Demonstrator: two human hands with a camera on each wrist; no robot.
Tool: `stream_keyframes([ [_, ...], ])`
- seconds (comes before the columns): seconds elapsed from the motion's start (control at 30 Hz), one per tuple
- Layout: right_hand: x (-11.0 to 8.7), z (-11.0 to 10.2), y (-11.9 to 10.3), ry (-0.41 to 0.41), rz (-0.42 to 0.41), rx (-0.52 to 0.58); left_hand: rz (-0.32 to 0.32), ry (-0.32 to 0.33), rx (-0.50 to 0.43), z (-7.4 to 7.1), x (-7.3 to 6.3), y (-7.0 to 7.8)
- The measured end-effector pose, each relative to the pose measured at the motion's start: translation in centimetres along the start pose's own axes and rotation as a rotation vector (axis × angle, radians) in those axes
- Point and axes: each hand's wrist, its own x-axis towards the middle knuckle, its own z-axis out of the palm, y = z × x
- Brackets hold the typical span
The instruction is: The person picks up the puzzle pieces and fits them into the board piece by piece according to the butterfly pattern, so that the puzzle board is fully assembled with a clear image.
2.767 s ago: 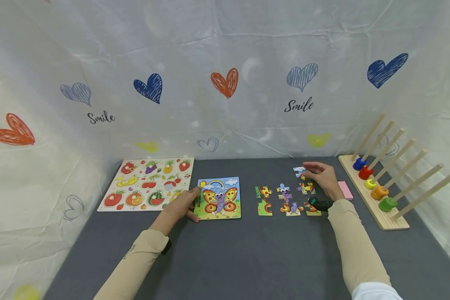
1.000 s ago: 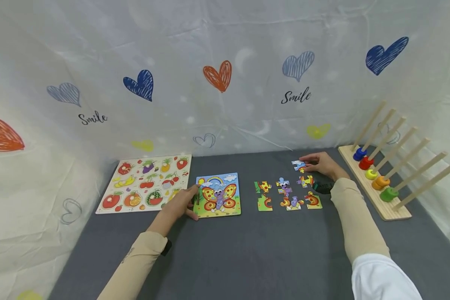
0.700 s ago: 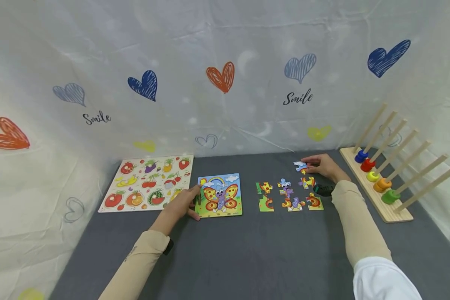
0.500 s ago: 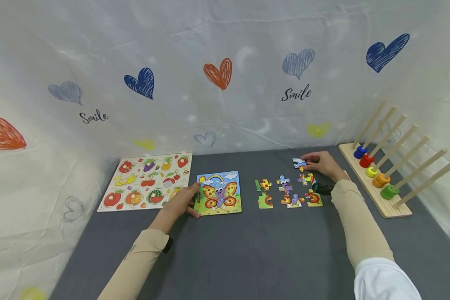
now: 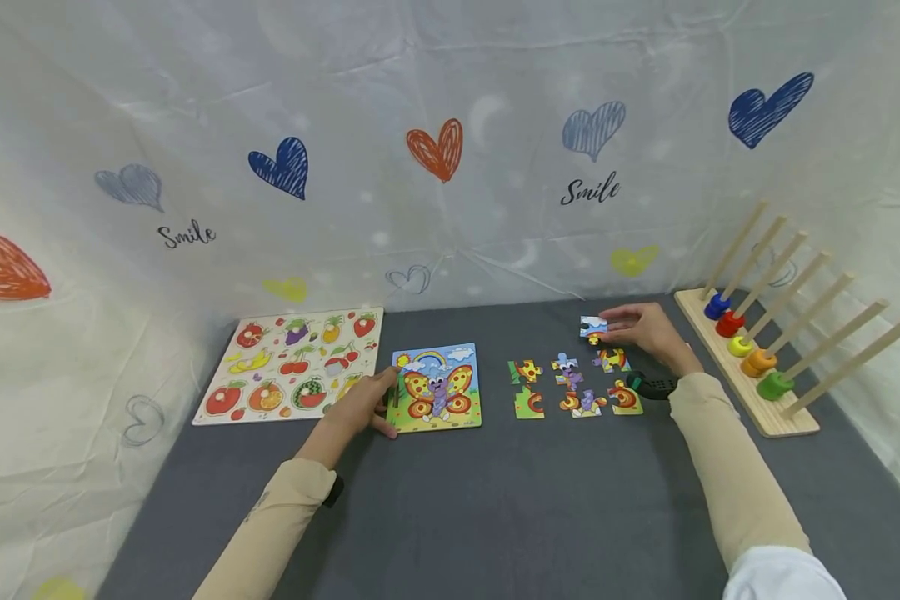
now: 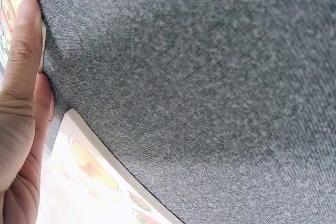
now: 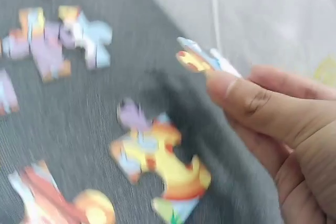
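On the dark grey tabletop [image 5: 480, 517], the left hand [image 5: 360, 402] touches the left edge of a square butterfly board [image 5: 440, 387], which lies flat beside a larger fruit board [image 5: 285, 367]. The right hand [image 5: 643, 331] pinches a puzzle piece [image 5: 593, 327] — blue and white, with a little yellow below. Nearer the person lie six loose pieces [image 5: 568, 372] in two rows of three, well apart from the butterfly board. Farther right stands a wooden peg rack [image 5: 742, 385] with blue, red, yellow, orange and green rings [image 5: 775, 386]. Behind everything hangs a pale cloth [image 5: 345, 92] — printed with hearts and the word "Smile".
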Motion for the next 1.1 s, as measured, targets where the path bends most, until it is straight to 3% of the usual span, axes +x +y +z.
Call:
stream_keyframes([
  [0.27, -0.4, 1.5, -1.6, -0.084, -0.097, 0.104, 0.028, 0.017, 0.007, -0.2, -0.1, 0.0],
  [0.63, -0.5, 4.3, -3.0, -0.103, -0.093, 0.178, 0.013, 0.016, -0.013, -0.2, -0.2, 0.1],
  [1.1, 1.2, 9.7, -4.4, -0.177, -0.103, 0.346, 0.033, 0.024, 0.006, -0.4, -0.3, 0.1],
])
